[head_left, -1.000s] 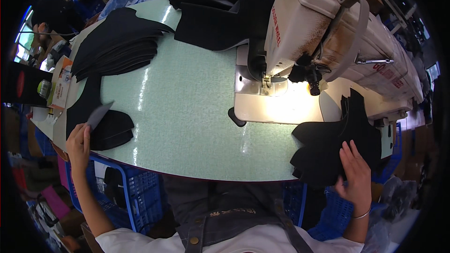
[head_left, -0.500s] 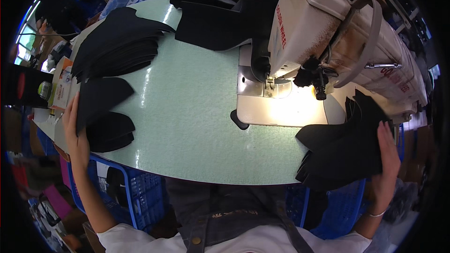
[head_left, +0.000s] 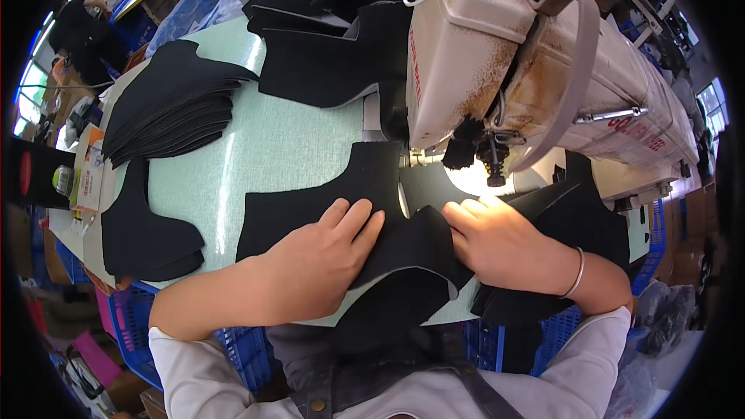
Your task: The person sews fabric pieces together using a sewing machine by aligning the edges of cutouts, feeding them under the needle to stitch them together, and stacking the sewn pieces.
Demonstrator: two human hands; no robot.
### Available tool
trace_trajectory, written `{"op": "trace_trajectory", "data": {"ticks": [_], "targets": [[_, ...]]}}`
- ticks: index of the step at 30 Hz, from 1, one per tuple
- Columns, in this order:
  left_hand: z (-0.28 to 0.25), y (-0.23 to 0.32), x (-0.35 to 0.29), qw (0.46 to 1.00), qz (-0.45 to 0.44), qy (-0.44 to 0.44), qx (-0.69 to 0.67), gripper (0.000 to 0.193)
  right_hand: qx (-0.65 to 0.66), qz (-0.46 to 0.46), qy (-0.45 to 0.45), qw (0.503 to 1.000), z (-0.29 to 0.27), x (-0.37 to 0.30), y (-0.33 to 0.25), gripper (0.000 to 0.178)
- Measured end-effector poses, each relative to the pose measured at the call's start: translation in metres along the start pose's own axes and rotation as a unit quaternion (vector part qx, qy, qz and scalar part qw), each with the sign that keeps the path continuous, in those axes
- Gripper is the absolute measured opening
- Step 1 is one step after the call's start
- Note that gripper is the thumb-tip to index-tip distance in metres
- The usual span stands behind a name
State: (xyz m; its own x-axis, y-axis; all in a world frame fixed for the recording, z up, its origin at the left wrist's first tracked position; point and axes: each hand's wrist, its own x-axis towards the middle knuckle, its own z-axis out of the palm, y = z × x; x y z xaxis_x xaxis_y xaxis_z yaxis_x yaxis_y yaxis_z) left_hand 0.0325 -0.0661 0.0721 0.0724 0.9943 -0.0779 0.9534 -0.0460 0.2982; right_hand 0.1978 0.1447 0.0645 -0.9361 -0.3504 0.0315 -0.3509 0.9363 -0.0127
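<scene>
Two flat black fabric pieces lie in front of the sewing machine (head_left: 473, 39), near its lit needle area. On the left piece (head_left: 365, 174) rests my left hand (head_left: 314, 256), its fingers stretched out and slightly apart, thumb hidden. My right hand (head_left: 504, 244) has its fingers closed on the edge of the other black fabric piece (head_left: 419, 248), which is raised in a fold and hangs toward the table's front edge. The machine head and the fabric hide the needle and presser foot.
Black cut pieces are stacked at the far left (head_left: 171, 109), with a smaller stack (head_left: 147, 225) nearer. More black fabric (head_left: 326, 62) lies behind the machine. Another pile (head_left: 597, 225) sits right of my right hand. Blue baskets (head_left: 136, 314) stand below the table edge.
Both hands have come inward from the side stacks to the middle, bringing a black piece from each side in front of the needle. The whole view has shifted slightly.
</scene>
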Motion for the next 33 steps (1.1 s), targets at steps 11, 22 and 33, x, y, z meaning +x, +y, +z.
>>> {"op": "trace_trajectory", "data": {"ticks": [11, 22, 33], "targets": [[0.038, 0.009, 0.027, 0.993, 0.024, 0.113, -0.015, 0.018, -0.017, 0.03, 0.06, 0.998, 0.021, -0.007, -0.011, 0.036], [0.047, 0.008, 0.023, 0.984, 0.052, 0.156, 0.062, 0.047, -0.105, 0.01, 0.069, 0.992, 0.028, -0.007, -0.015, 0.044], [0.045, 0.007, 0.02, 0.992, 0.05, 0.094, 0.071, 0.059, -0.133, -0.015, -0.006, 0.991, 0.025, -0.007, -0.014, 0.048]]}}
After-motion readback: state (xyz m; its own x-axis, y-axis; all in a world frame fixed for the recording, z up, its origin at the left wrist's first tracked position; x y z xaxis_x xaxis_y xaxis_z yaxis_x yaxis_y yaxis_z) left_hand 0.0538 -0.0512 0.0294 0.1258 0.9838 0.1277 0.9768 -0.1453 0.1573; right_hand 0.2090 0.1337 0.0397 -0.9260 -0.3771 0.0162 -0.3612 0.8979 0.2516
